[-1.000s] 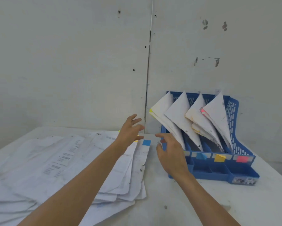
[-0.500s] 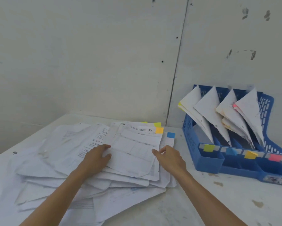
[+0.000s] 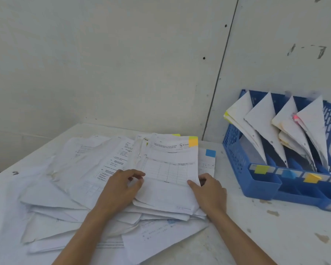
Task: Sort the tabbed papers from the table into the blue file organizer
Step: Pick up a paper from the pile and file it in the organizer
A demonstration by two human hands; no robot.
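Observation:
A messy heap of white papers [image 3: 71, 180] covers the left of the table. On top lies a printed sheet with an orange tab [image 3: 193, 141] at its far right corner. My left hand [image 3: 120, 190] pinches that sheet's left edge. My right hand [image 3: 208, 192] grips its right edge, thumb on top. A sheet with a blue tab [image 3: 210, 153] lies underneath, to the right. The blue file organizer [image 3: 235, 152] stands at the right against the wall, with folded papers in its slots and green, blue, orange and pink labels along its front.
The white table [image 3: 275, 236] has stained bare surface in front of the organizer. A pale panel wall [image 3: 122, 64] rises right behind the table and the organizer.
Both hands came down from the air onto the pile and took hold of the orange-tabbed top sheet at its two sides. The view swung left and down.

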